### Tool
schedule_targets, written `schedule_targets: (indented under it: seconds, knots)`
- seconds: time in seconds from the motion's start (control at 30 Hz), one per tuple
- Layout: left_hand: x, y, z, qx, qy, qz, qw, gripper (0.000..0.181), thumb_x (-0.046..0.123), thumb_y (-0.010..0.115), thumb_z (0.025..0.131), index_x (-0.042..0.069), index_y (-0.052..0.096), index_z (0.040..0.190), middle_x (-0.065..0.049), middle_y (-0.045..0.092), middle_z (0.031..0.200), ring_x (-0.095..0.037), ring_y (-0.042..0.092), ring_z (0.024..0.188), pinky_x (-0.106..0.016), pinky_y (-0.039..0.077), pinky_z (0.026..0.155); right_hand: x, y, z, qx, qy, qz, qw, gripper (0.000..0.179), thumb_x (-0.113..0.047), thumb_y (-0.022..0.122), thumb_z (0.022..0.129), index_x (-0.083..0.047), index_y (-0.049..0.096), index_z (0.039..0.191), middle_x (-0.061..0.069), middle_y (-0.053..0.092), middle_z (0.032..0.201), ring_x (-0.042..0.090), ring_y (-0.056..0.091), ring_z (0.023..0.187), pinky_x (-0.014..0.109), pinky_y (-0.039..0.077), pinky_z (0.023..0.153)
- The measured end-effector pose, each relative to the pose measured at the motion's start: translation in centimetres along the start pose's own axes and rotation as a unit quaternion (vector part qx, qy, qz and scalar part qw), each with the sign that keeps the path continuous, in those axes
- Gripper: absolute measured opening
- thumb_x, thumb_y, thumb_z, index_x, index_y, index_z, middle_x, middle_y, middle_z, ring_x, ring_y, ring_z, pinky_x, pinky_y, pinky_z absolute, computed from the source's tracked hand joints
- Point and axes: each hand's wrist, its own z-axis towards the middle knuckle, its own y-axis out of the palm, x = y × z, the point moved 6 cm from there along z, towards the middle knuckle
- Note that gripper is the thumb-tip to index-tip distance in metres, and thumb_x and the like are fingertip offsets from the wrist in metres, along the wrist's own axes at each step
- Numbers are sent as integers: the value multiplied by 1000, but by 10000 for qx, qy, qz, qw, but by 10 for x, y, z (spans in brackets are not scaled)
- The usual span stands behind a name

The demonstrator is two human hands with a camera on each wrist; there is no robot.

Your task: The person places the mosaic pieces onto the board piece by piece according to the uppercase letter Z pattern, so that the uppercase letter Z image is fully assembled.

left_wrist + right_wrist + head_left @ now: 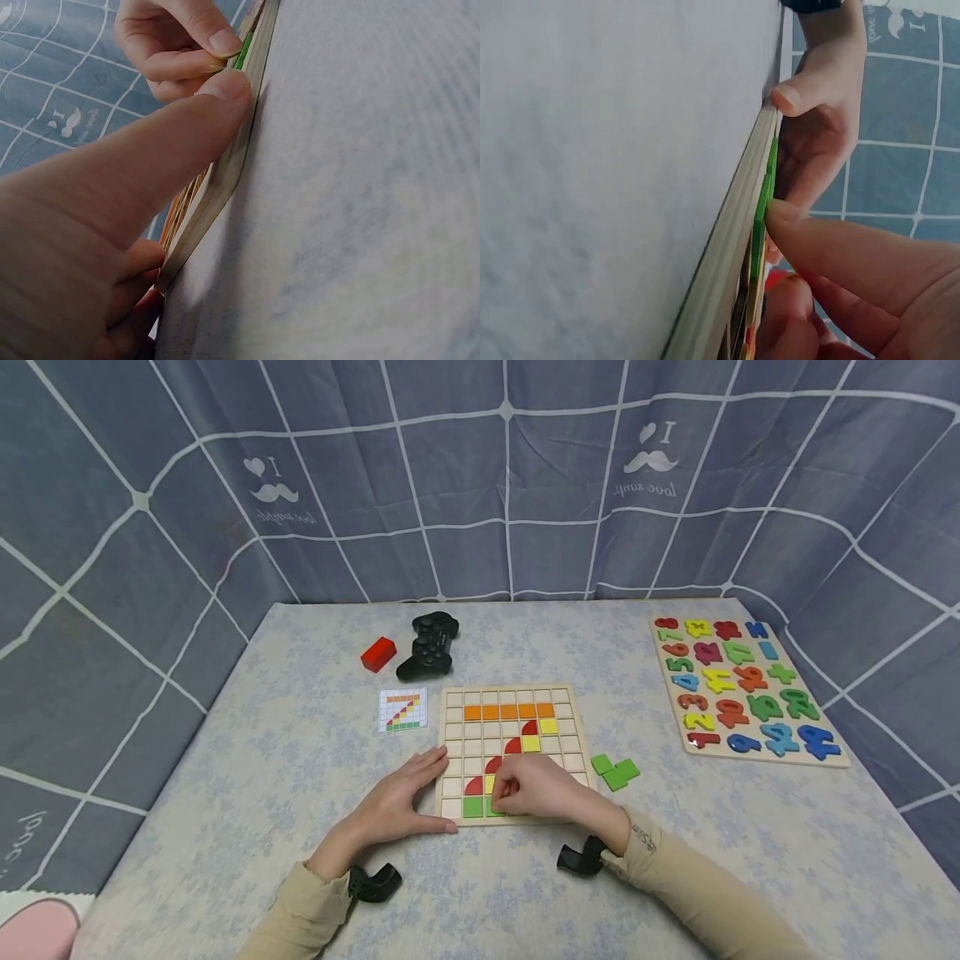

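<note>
A wooden grid board (453, 692) lies on the table, with an orange row, red quarter-circles, yellow squares and green squares in its cells. My left hand (397, 797) rests at its left edge, fingers extended along the side and thumb (217, 97) on the front rim near the corner. Over the front rows, my right hand (540, 789) pinches a green square tile (760, 225) between thumb and fingers. That tile stands slightly tilted beside another green tile (473, 807) set in the front-left cells. The right hand hides part of the board.
Several loose green tiles (617, 772) lie right of the board. A pattern card (402, 710) sits to its left. Behind are a red block (378, 654) and a black game controller (430, 646). A number puzzle board (742, 693) lies at the far right.
</note>
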Motion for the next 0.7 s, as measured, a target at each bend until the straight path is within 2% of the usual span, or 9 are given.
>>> schedule_targets:
  seconds: [0.1, 0.2, 0.53, 0.7]
  knots:
    - [0, 0, 0, 5, -10, 2, 10000, 100, 61, 72, 70, 5, 37, 144, -2, 26, 152, -22, 22, 140, -41, 23, 113, 1, -5, -5, 78, -45, -170, 9998, 11, -15, 74, 79, -23, 69, 73, -15, 52, 70, 3, 50, 63, 21, 45, 58]
    - [0, 0, -1, 14, 12, 6, 10000, 100, 62, 72, 70, 4, 37, 144, -3, 26, 152, -23, 22, 140, -41, 24, 112, 8, -13, -13, 75, 135, -126, 9998, 9, -15, 73, 79, -23, 69, 78, -15, 53, 69, 4, 49, 62, 23, 44, 57]
    - [-1, 1, -1, 21, 18, 37, 10000, 101, 62, 72, 69, 4, 37, 144, -3, 26, 153, -22, 22, 140, -41, 23, 113, 47, -42, -44, -336, 180, 578, 9976, 13, -14, 73, 82, -15, 68, 94, -11, 58, 76, 7, 53, 65, 25, 48, 58]
    - [-1, 1, 0, 10, 6, 34, 10000, 101, 63, 72, 70, 4, 37, 144, -3, 26, 153, -23, 21, 140, -41, 23, 113, 64, -57, -59, -230, 348, 813, 9958, 14, -16, 70, 85, -11, 67, 98, -8, 59, 77, 9, 54, 67, 25, 49, 60]
